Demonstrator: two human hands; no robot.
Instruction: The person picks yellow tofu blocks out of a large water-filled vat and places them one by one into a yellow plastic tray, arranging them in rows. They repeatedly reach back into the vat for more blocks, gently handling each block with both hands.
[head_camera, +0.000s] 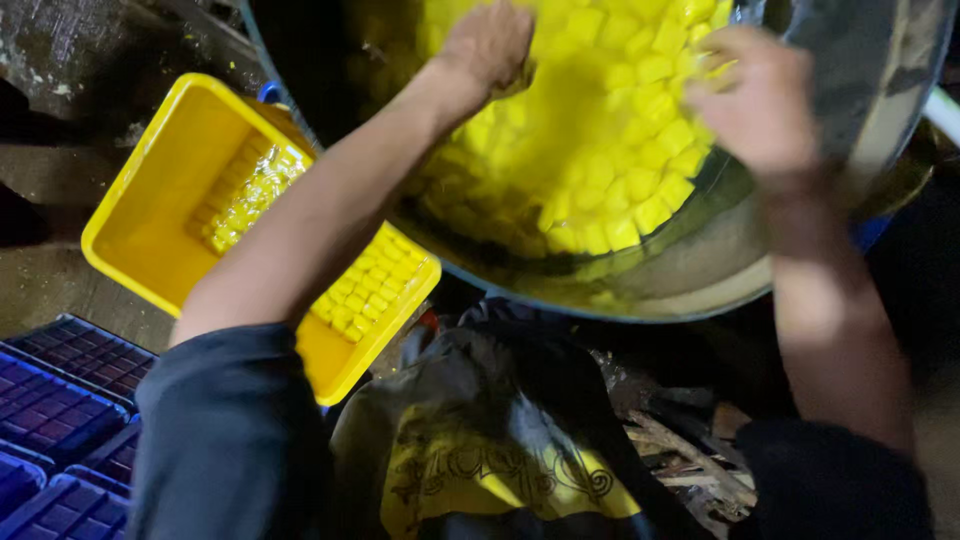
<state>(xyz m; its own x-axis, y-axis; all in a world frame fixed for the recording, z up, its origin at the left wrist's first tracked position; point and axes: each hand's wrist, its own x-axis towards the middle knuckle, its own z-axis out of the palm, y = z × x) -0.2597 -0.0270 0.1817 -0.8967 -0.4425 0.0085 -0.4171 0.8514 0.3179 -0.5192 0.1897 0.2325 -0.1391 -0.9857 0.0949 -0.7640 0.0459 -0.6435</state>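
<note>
A large metal pan (700, 270) at the top holds many yellow cubes (600, 150) in yellowish liquid. My left hand (490, 45) reaches into the pan from the left, fingers down among the cubes; what it grips is hidden. My right hand (760, 100) hovers blurred at the pan's right side over the cubes, fingers curled. Left of the pan stands a yellow plastic crate (150, 210) with rows of yellow cubes (245, 195) lined up inside, partly hidden by my left forearm.
Blue plastic grid crates (60, 410) are stacked at the lower left. Dark cloth with a yellow print (480, 470) covers my lap. Wood scraps (690, 450) lie on the ground at lower right. A dark wall is at upper left.
</note>
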